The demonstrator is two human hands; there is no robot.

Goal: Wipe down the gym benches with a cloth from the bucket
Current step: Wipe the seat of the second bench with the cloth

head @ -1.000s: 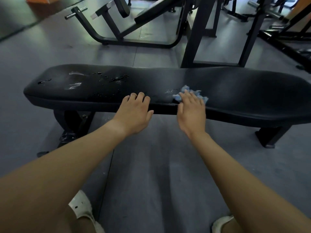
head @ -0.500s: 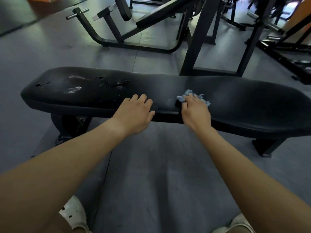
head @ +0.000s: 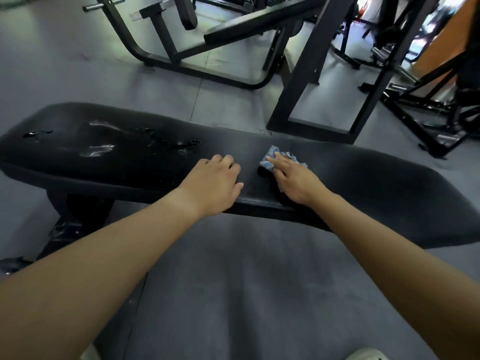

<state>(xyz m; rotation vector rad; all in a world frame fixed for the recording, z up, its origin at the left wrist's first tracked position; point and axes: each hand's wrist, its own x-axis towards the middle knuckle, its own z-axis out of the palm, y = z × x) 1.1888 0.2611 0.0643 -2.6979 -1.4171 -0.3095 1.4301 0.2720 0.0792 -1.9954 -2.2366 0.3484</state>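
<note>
A long black padded gym bench [head: 376,183] runs across the view, its left part torn and streaked with wet patches. A small blue cloth [head: 270,157] lies on the middle of the pad. My right hand [head: 296,180] presses flat on the cloth with straight fingers, covering most of it. My left hand [head: 215,183] rests on the pad's near edge just left of the cloth, fingers bent over the top. No bucket is in view.
Behind the bench stand black steel machine frames [head: 317,81] and an angled bench frame [head: 181,61]. More equipment crowds the right back [head: 428,100]. Grey rubber floor [head: 233,281] lies between me and the bench. My shoe tips show at the bottom edge.
My right hand has pushed the cloth farther onto the pad, away from the near edge. My left hand stays on the edge. The camera has moved closer.
</note>
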